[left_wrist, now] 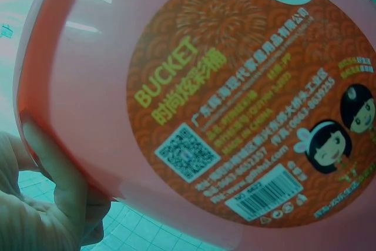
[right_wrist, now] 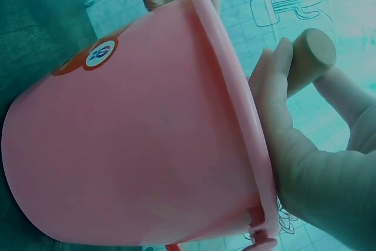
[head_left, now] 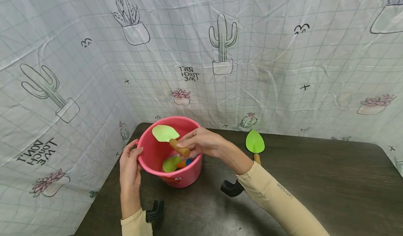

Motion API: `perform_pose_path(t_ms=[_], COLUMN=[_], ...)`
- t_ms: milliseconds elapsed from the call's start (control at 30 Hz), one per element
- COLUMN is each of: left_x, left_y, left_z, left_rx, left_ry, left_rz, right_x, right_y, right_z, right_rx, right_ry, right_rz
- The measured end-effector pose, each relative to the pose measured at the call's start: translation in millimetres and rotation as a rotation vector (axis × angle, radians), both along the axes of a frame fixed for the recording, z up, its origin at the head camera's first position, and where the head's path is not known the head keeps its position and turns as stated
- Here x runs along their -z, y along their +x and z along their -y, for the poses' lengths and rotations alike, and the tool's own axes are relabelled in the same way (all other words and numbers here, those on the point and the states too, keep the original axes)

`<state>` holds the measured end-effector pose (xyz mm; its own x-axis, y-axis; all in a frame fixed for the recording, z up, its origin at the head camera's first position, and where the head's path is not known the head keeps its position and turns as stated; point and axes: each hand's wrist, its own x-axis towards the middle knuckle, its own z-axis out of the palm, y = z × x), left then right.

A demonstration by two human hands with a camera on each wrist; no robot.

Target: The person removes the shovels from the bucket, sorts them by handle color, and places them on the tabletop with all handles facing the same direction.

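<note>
A pink bucket (head_left: 192, 173) stands upright on the table, with a round orange label (left_wrist: 247, 98) on its side. My left hand (head_left: 129, 164) grips its rim at the left, thumb on the inner side. Over the bucket's mouth, my right hand (head_left: 203, 143) holds a small garden trowel by its wooden handle (right_wrist: 308, 60); its light green blade (head_left: 164, 133) points to the left. Inside lie a green blade (head_left: 171, 164) and an orange and blue piece (head_left: 185, 164), partly covered from sight.
Another garden trowel (head_left: 255, 143) with a green blade lies on the dark table (head_left: 315, 173), right of the bucket, its handle partly behind my right forearm. A white curtain (head_left: 267, 71) printed with cacti hangs behind and to the left. Black mounts sit at both wrists.
</note>
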<state>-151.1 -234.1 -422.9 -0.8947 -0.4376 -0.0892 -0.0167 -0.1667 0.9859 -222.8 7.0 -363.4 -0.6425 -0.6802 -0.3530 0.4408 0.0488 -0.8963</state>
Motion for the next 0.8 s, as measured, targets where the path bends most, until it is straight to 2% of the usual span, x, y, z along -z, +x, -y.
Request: perform_pose_path(t_ms=[300,800], left_x=[-1.3,-5.5], left_y=[-0.1,0.2], left_z=[-0.3,-1.0], left_rx=[-0.005,0.002], left_ry=[0.001,0.0], left_rz=[0.008,0.024], right_x=[-2.9,-17.3], right_y=[-1.5,-3.4], right_z=[-15.7,-59.0], right_rx=[0.011,0.082], right_ry=[-0.063,-0.151], right_rz=[0.023,-0.051])
